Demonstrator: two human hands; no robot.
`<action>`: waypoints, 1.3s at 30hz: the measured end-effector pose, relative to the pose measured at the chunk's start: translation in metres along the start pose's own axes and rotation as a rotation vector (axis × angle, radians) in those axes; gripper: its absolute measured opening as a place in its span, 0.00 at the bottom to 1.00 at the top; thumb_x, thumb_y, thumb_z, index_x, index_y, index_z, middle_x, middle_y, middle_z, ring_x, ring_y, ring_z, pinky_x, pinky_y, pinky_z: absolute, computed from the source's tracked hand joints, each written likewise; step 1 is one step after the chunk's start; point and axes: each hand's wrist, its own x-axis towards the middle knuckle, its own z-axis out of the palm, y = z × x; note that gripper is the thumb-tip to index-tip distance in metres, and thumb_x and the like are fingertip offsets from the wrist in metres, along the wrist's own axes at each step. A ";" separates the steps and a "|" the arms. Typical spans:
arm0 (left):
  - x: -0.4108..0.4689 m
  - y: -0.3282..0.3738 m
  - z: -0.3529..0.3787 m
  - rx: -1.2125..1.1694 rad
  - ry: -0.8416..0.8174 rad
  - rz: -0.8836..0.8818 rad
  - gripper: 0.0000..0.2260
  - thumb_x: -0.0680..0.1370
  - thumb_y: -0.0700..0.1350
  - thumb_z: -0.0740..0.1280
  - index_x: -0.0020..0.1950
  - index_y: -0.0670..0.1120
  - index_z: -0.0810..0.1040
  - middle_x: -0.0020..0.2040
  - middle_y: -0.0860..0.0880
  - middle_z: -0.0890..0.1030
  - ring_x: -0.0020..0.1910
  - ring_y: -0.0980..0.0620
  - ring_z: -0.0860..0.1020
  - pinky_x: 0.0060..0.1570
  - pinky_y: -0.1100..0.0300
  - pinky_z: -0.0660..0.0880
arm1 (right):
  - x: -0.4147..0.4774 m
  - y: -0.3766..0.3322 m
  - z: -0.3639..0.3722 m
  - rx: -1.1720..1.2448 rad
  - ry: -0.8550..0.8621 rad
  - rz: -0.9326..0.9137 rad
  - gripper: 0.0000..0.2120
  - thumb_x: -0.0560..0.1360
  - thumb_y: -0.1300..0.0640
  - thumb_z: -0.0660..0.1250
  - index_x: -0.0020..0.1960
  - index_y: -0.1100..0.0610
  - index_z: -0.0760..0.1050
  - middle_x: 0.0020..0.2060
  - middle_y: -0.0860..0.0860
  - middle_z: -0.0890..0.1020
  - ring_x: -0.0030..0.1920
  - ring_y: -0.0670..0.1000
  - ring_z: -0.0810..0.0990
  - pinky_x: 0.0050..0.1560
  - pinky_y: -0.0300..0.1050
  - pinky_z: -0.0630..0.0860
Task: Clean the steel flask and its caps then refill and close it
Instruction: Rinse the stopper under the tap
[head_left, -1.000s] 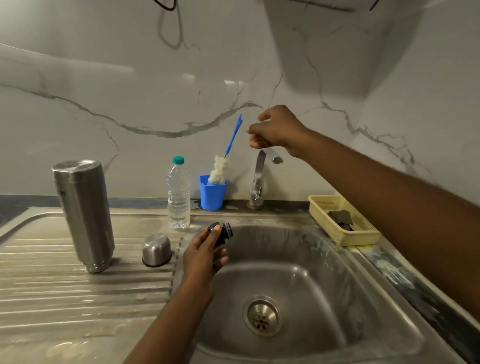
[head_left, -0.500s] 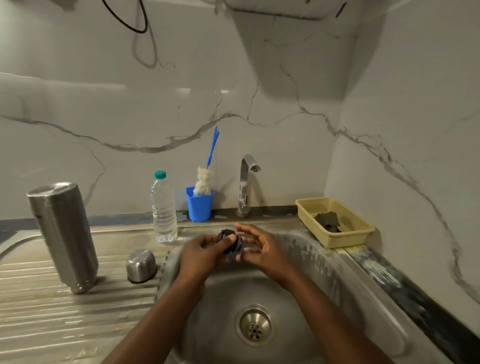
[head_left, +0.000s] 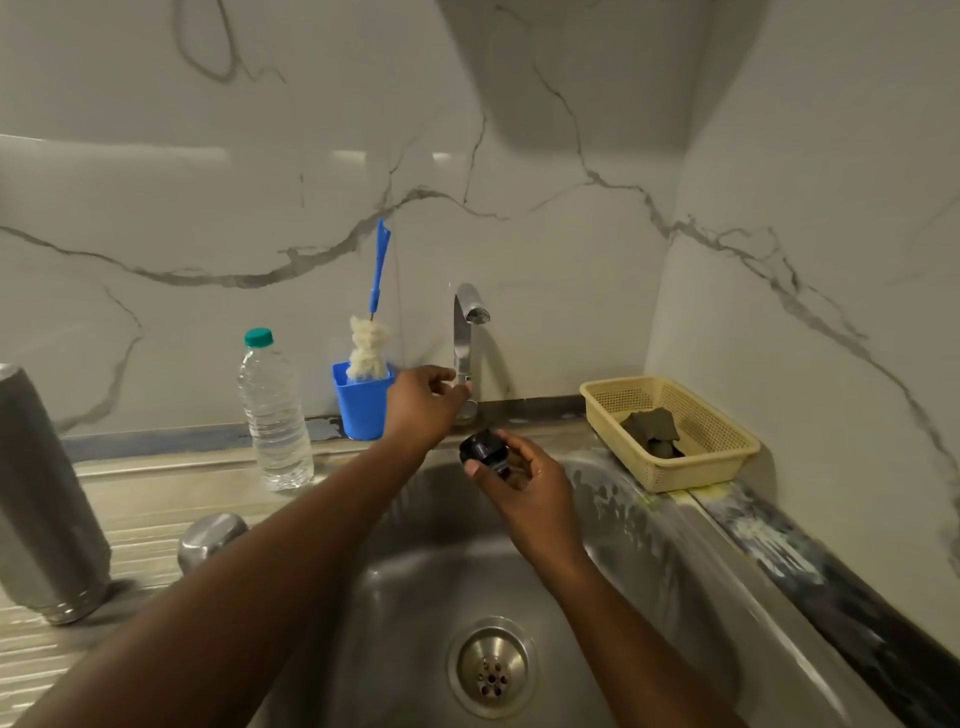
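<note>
The steel flask (head_left: 44, 499) stands upside down on the draining board at the far left. Its steel outer cap (head_left: 208, 538) lies beside it, near the sink's left rim. My right hand (head_left: 524, 486) holds the black inner cap (head_left: 480, 448) over the sink, below the tap's spout. My left hand (head_left: 423, 402) reaches across to the tap (head_left: 465, 332) and its fingers pinch the handle at the tap's base. No water stream shows from the spout.
A clear water bottle (head_left: 275, 415) with a green lid and a blue cup (head_left: 361, 400) holding a bottle brush (head_left: 371, 332) stand behind the sink (head_left: 649, 545). A yellow basket (head_left: 717, 457) with a dark scrubber sits at the right. The drain (head_left: 491, 667) lies centre-bottom.
The black cap passed from my left hand to my right hand. My left hand then rose to the tap's handle. A second ago my right hand was up by the brush handle.
</note>
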 end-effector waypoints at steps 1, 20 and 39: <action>0.008 0.002 0.007 0.034 -0.018 0.017 0.18 0.80 0.49 0.75 0.67 0.43 0.83 0.49 0.51 0.83 0.45 0.56 0.81 0.46 0.62 0.78 | 0.000 0.001 0.000 0.002 0.000 0.009 0.22 0.74 0.50 0.79 0.66 0.46 0.79 0.55 0.41 0.85 0.55 0.36 0.82 0.51 0.30 0.79; 0.028 -0.011 0.013 0.037 -0.006 -0.060 0.07 0.83 0.42 0.69 0.59 0.44 0.85 0.46 0.49 0.85 0.48 0.48 0.85 0.53 0.50 0.84 | 0.003 0.006 -0.002 -0.026 -0.013 0.079 0.23 0.77 0.51 0.76 0.70 0.48 0.77 0.57 0.44 0.85 0.53 0.38 0.83 0.46 0.27 0.77; -0.061 -0.027 -0.015 -0.266 -0.260 -0.094 0.06 0.78 0.43 0.76 0.54 0.51 0.88 0.49 0.49 0.89 0.51 0.48 0.87 0.55 0.55 0.84 | 0.001 0.002 -0.001 -0.084 -0.091 0.071 0.14 0.81 0.56 0.71 0.62 0.41 0.80 0.51 0.41 0.86 0.52 0.38 0.84 0.56 0.39 0.81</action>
